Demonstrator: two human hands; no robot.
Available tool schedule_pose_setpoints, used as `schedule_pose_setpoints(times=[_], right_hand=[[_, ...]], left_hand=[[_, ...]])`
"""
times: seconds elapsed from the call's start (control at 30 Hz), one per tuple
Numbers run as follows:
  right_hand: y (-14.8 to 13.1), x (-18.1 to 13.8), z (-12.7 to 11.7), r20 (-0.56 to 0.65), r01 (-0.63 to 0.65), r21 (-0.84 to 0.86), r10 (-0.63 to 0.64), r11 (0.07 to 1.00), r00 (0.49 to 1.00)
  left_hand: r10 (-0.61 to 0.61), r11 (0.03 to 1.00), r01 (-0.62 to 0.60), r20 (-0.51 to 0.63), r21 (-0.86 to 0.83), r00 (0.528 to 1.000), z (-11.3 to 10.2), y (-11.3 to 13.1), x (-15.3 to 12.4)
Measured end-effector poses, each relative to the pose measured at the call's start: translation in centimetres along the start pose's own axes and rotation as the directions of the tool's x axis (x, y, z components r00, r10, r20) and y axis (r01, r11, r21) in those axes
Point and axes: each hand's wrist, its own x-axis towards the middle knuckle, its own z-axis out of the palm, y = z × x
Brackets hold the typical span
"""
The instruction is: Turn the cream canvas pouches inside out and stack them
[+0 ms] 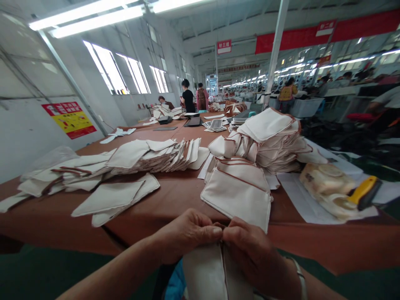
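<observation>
A cream sewn panel (204,271) with a dark seam down its middle hangs below my hands, in front of the table edge. My left hand (192,231) pinches its top edge, thumb and fingers pressed together. Close against it, my right hand (250,243) grips the same edge from the other side, with a bracelet at the wrist. Just beyond my hands lies a stack of cream pieces with brown edging (237,191). Where exactly the fingertips meet the material is partly hidden.
On the brown-covered table (175,200) lie a long row of cream panels (128,158), loose panels (115,198) and a tall pile (275,137). At right stand a stained container (325,183) and a yellow-black tool (364,191). People (188,98) work farther back.
</observation>
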Motion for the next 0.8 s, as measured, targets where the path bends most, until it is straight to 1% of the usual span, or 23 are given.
schedule_pose_setpoints(times=[0.1,0.17,0.2,0.27,0.33,0.4,0.47,0.53,0.6,0.73,0.8], right_hand=[[-0.3,-0.2,0.1,0.008,0.099,-0.064,-0.099,0.993,0.995],[-0.6,-0.5,0.2,-0.016,0.108,-0.035,-0.108,0.994,0.994],[-0.8,-0.7,0.1,-0.029,0.085,-0.005,-0.085,0.996,0.996],[-1.2,-1.2,0.0,-0.034,-0.015,0.062,0.017,0.998,0.999],[-1.6,-1.6,-0.4,-0.011,-0.168,0.144,0.172,0.975,0.985],[-2.1,-1.6,-1.0,0.038,-0.316,0.272,0.318,0.909,0.947],[-2.6,-1.2,-1.6,0.110,-0.411,0.414,0.404,0.812,0.908],[-3.1,-0.5,-2.1,0.165,-0.467,0.488,0.448,0.737,0.879],[-3.3,0.2,-2.5,0.214,-0.518,0.507,0.482,0.689,0.850],[-3.1,0.7,-2.6,0.373,-0.614,0.546,0.492,0.570,0.787],[-2.8,0.8,-2.5,0.431,-0.640,0.558,0.475,0.528,0.767]], left_hand=[[0.021,0.997,-0.022,0.019,0.072,1.000,-0.1,-0.2,-0.2],[0.057,0.990,-0.063,0.050,0.128,0.997,-0.1,-0.2,-0.5],[0.079,0.983,-0.088,0.061,0.163,0.995,-0.2,-0.2,-0.7],[0.118,0.964,-0.132,0.072,0.232,0.990,-0.2,-0.1,-1.1],[0.133,0.948,-0.153,0.091,0.279,0.987,-0.2,0.1,-1.6],[0.138,0.939,-0.169,0.122,0.299,0.983,-0.2,0.4,-2.0],[0.149,0.932,-0.188,0.146,0.309,0.978,-0.1,0.8,-2.4],[0.170,0.911,-0.214,0.150,0.353,0.974,0.1,1.1,-2.8],[0.190,0.868,-0.240,0.156,0.436,0.969,0.3,1.4,-3.1],[0.243,0.730,-0.307,0.187,0.611,0.952,0.6,2.2,-3.6],[0.277,0.652,-0.342,0.207,0.677,0.938,0.8,2.5,-3.8]])
